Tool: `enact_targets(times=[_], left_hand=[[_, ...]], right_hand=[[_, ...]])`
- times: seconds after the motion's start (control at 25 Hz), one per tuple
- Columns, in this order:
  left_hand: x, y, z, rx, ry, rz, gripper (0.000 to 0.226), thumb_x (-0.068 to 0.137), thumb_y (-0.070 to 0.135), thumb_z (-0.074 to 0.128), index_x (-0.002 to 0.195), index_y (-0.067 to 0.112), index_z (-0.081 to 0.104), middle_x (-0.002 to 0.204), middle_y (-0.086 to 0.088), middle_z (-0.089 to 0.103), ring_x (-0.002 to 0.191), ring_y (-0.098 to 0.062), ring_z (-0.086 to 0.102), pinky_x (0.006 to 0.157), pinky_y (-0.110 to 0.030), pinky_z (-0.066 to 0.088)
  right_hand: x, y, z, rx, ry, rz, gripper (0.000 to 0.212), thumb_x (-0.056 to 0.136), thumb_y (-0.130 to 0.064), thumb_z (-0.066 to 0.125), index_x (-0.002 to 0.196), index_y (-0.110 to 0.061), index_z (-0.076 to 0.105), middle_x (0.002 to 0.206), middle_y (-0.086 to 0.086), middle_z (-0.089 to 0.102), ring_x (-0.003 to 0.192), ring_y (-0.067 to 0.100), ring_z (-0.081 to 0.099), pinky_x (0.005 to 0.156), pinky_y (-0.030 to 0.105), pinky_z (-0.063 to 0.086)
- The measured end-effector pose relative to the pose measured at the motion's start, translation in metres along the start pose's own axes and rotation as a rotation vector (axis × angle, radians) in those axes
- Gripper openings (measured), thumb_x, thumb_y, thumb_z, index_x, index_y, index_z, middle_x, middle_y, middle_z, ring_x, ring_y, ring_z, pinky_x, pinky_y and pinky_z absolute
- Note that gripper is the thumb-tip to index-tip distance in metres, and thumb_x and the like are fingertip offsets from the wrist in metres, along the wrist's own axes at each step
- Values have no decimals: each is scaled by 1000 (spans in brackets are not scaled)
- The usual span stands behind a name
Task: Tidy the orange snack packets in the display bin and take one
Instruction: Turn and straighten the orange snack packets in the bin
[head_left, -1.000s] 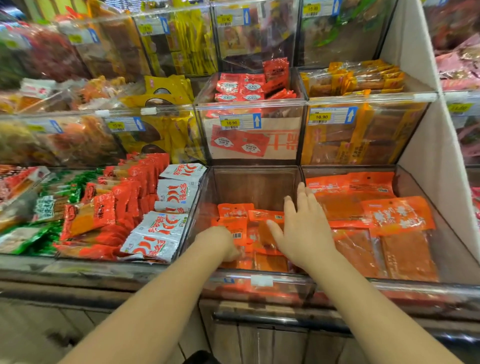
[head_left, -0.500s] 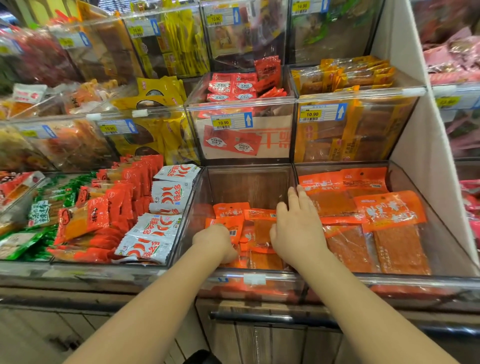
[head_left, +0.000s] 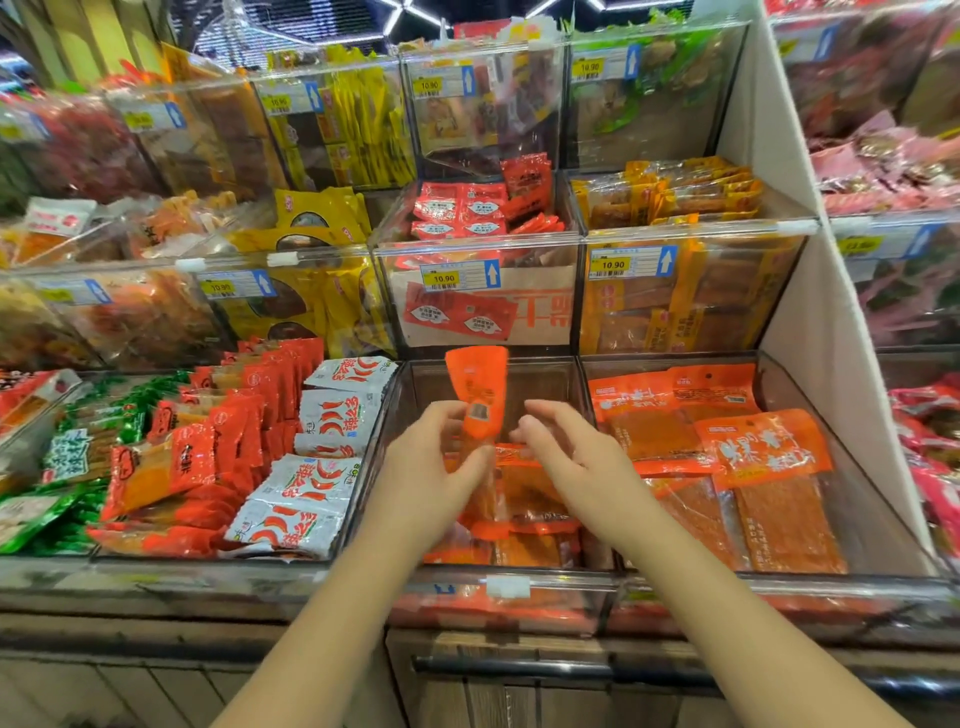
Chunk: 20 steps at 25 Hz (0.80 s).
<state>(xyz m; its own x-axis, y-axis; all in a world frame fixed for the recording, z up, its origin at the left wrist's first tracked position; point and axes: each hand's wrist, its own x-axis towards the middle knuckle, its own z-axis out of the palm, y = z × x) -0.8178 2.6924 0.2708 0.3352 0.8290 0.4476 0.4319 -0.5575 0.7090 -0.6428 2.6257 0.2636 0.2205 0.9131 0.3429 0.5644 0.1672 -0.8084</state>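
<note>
Take step in hand: left hand (head_left: 431, 483) pinches one orange snack packet (head_left: 478, 389) upright above the clear display bin (head_left: 571, 582), right hand (head_left: 571, 457) just beside it, fingers loosely spread and empty; next move likely lifts it clear.

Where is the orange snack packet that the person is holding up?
In the head view, centre frame, the orange snack packet stands upright in the left hand, above the middle display bin and just left of the open right hand.
</note>
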Motion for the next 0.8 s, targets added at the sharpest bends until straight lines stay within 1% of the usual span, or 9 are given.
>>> enact_targets(times=[0.04, 0.12, 0.2, 0.24, 0.32, 0.4, 0.56, 0.72, 0.8], left_hand=[[-3, 0, 7, 64, 5, 101, 45, 85, 35, 76, 126, 37, 59, 112, 18, 67, 100, 6, 63, 88, -21, 52], [-3, -2, 17, 76, -22, 215, 56, 83, 38, 79, 135, 35, 58, 120, 16, 61, 109, 2, 59, 96, -19, 47], [2, -12, 19, -33, -29, 226, 52, 84, 35, 80, 133, 33, 62, 121, 13, 58, 111, -1, 59, 99, -20, 47], [3, -16, 18, -96, -17, 178, 47, 87, 34, 78, 131, 35, 62, 123, 13, 57, 112, -2, 59, 98, -22, 49], [2, -19, 14, -293, -67, -41, 41, 88, 38, 75, 126, 39, 60, 125, 14, 59, 112, 0, 62, 92, -22, 52], [1, -21, 15, -514, -196, -235, 30, 91, 33, 69, 120, 30, 63, 118, 6, 72, 104, -6, 69, 81, -21, 55], [-1, -24, 17, -613, -213, -248, 22, 92, 18, 69, 113, 14, 65, 101, -6, 76, 90, -23, 68, 81, -41, 57], [-2, -23, 15, -698, -126, -248, 23, 88, 21, 70, 109, 16, 64, 91, -1, 74, 75, -21, 63, 67, -33, 50], [-3, -23, 13, -694, -82, -228, 30, 83, 31, 70, 110, 19, 65, 97, 2, 76, 81, -16, 69, 65, -34, 54]], right_hand=[[-1, -1, 0, 92, -53, 21, 39, 100, -59, 47, 130, -39, 62, 114, -19, 73, 106, -5, 65, 91, 23, 52], [0, 3, 1, 211, 11, 37, 28, 99, -55, 52, 115, -39, 70, 105, -17, 76, 99, 1, 70, 89, 31, 57], [1, 9, -2, 301, 118, 68, 22, 102, -46, 54, 106, -35, 72, 100, -7, 77, 96, 14, 73, 89, 45, 59], [2, 11, -3, 338, 132, 82, 20, 104, -43, 54, 107, -33, 71, 101, -4, 77, 97, 18, 73, 89, 47, 59], [1, 12, -7, 369, 112, 77, 18, 105, -39, 52, 115, -34, 66, 108, -8, 76, 103, 13, 72, 90, 40, 58], [2, 12, -7, 364, 99, 59, 18, 105, -41, 51, 119, -38, 62, 112, -15, 74, 106, 4, 69, 93, 36, 56], [2, 13, -6, 431, 98, 55, 24, 103, -44, 51, 121, -34, 63, 114, -13, 75, 107, 6, 70, 93, 37, 57], [-4, 9, -7, 454, 40, 17, 21, 102, -38, 55, 118, -30, 64, 102, -14, 77, 98, 3, 72, 77, 22, 57], [-6, 9, -5, 376, 32, -10, 13, 101, -32, 58, 113, -31, 65, 86, -16, 75, 86, -1, 71, 71, 17, 55]])
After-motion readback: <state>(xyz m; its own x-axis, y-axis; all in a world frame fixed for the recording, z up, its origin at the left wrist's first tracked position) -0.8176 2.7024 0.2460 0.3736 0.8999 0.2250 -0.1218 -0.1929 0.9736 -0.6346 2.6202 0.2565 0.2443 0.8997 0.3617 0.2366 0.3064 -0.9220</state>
